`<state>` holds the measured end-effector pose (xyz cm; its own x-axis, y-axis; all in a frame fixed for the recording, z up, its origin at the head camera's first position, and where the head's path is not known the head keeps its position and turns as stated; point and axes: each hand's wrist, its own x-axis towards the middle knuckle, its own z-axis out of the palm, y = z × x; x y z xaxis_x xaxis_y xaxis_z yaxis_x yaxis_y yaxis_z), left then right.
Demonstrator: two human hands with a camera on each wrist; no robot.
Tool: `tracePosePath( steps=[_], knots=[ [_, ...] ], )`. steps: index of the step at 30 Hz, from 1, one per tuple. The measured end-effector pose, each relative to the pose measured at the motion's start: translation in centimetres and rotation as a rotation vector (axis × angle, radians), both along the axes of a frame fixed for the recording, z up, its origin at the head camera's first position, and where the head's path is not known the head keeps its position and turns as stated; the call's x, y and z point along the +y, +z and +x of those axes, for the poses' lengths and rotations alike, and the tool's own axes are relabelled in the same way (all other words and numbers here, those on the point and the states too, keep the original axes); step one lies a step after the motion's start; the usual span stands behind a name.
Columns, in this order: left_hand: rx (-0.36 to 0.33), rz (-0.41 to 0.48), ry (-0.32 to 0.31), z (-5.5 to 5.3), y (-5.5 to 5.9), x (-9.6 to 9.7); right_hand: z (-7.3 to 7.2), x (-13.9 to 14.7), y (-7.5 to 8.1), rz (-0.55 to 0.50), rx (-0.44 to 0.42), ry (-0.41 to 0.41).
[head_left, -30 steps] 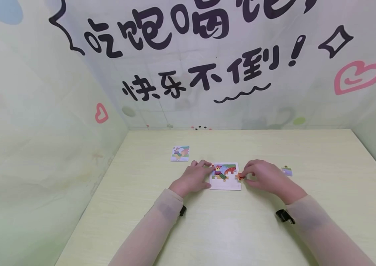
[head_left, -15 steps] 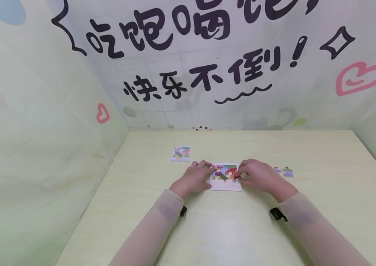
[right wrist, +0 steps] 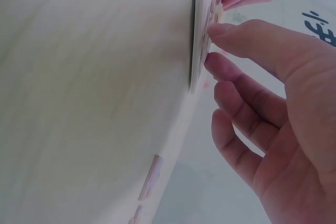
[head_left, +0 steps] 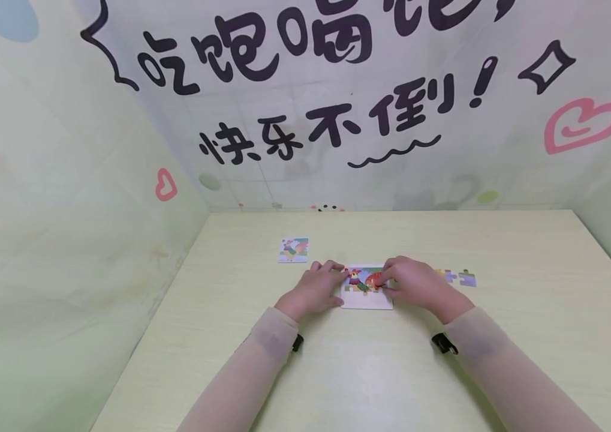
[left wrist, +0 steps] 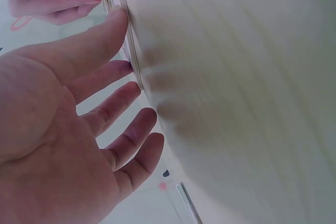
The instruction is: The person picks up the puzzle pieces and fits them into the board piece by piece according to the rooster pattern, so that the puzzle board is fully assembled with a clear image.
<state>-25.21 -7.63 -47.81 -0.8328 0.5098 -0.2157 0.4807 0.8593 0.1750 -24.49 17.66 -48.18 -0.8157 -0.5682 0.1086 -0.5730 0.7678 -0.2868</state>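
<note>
In the head view, a white puzzle tray (head_left: 367, 302) lies on the table, with several joined pieces forming a colourful rooster (head_left: 356, 278) across its upper part. My left hand (head_left: 313, 287) rests at the tray's left side, fingertips on the upper corner and thumb lower on the same edge. The left wrist view shows the fingers of that hand (left wrist: 68, 114) spread and relaxed. From the right, my right hand (head_left: 418, 282) pinches an orange-red puzzle piece at the picture's right side, mostly hidden under thumb and forefinger. In the right wrist view, the thumb tip of this hand (right wrist: 294, 93) overlaps the tray (right wrist: 198, 40).
A square card with a pale rooster picture (head_left: 293, 250) lies behind and left of the tray. Loose puzzle pieces (head_left: 467, 278) lie right of my right hand, partly hidden by it. A printed cloth wall (head_left: 305, 174) borders the back of the table.
My right hand has moved left with the orange-red piece, from beside the tray's right edge to over the picture. More loose pieces now show behind it. The left hand has stayed put.
</note>
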Motion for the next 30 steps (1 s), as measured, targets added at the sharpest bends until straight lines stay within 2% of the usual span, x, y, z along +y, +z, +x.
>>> tracePosePath(
  steps=[6, 16, 30],
  knots=[
    [-0.003, 0.004, -0.001, 0.04, 0.1, 0.06, -0.11, -0.2, -0.13, 0.023, -0.013, -0.022],
    [0.008, 0.0, -0.006, 0.03, 0.02, -0.06, 0.0, -0.48, 0.04, 0.033, 0.01, 0.004],
    [-0.001, 0.007, -0.008, -0.04, 0.1, 0.0, 0.02, -0.43, -0.24, 0.028, 0.02, -0.002]
  ],
)
